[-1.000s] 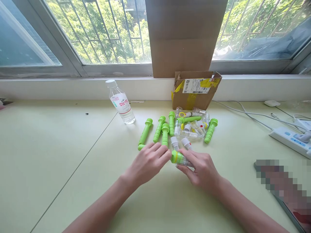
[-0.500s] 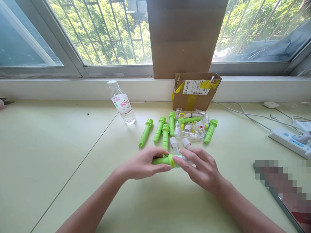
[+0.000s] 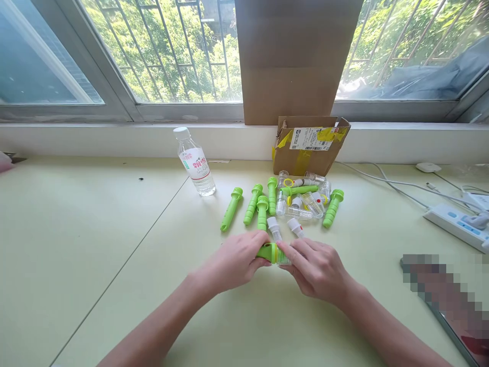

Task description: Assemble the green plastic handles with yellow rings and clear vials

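My left hand (image 3: pixel 239 257) is wrapped round a green ribbed plastic handle (image 3: pixel 266 252), most of it hidden in the palm. A yellow ring shows at its threaded end. My right hand (image 3: pixel 315 265) grips a clear plastic tube (image 3: pixel 283 256) that sits over that end, in line with the handle. Just beyond the fingers lie two white-capped inserts (image 3: pixel 274 227) and several more green handles (image 3: pixel 231 210). Behind them is a pile of clear tubes (image 3: pixel 300 211) with yellow rings and one green handle lying across it.
A water bottle (image 3: pixel 196 165) stands at the back left. An open cardboard box (image 3: pixel 305 160) is behind the pile, against the sill. On the right are a white power strip (image 3: pixel 456 227) with cables and a dark-edged device (image 3: pixel 439 311), partly blurred out.
My left hand has closed further over the green handle. The right fingers have drawn in round the clear tube. The whole view has shifted slightly.
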A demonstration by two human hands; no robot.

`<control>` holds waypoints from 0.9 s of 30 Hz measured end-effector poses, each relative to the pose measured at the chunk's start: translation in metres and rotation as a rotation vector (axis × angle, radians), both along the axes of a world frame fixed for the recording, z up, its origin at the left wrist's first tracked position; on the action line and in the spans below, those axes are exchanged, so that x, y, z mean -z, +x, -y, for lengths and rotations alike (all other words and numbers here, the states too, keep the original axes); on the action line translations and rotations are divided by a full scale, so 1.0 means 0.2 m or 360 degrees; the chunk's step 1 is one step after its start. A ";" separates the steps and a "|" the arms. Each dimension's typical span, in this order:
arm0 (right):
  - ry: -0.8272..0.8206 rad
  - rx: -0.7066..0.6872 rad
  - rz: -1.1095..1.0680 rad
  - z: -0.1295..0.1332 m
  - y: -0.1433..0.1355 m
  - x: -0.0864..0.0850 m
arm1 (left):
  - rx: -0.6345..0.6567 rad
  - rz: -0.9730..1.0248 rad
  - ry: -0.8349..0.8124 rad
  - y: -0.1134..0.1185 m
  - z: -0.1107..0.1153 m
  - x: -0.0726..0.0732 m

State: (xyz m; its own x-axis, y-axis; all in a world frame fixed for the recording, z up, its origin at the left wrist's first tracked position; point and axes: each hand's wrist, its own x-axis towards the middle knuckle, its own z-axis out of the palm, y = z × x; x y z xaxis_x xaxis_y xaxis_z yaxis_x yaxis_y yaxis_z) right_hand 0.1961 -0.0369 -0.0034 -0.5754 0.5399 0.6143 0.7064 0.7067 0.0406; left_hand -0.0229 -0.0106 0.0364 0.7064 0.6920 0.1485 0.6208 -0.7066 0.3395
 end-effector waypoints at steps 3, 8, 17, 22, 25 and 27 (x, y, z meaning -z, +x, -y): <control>-0.0140 0.0022 -0.0068 -0.01 0.01 0.01 | -0.0008 -0.0126 0.0348 0.03 0.01 0.03; -0.0388 0.0024 -0.0246 -0.01 0.03 -0.03 | 0.0077 -0.0220 0.0817 0.05 0.02 0.05; -0.0393 -0.0007 -0.0416 -0.01 0.01 -0.02 | 0.0100 -0.0222 0.1038 0.05 0.03 0.04; 0.0247 0.0062 -0.0173 -0.02 0.01 0.00 | -0.0088 -0.0113 0.0027 0.01 0.02 -0.02; 0.0314 0.0024 -0.0136 -0.02 0.02 -0.01 | -0.0051 0.0067 -0.0531 -0.02 0.00 -0.09; 0.0333 0.0009 -0.0120 -0.02 0.03 -0.02 | -0.0030 0.0140 -0.0767 -0.03 -0.01 -0.11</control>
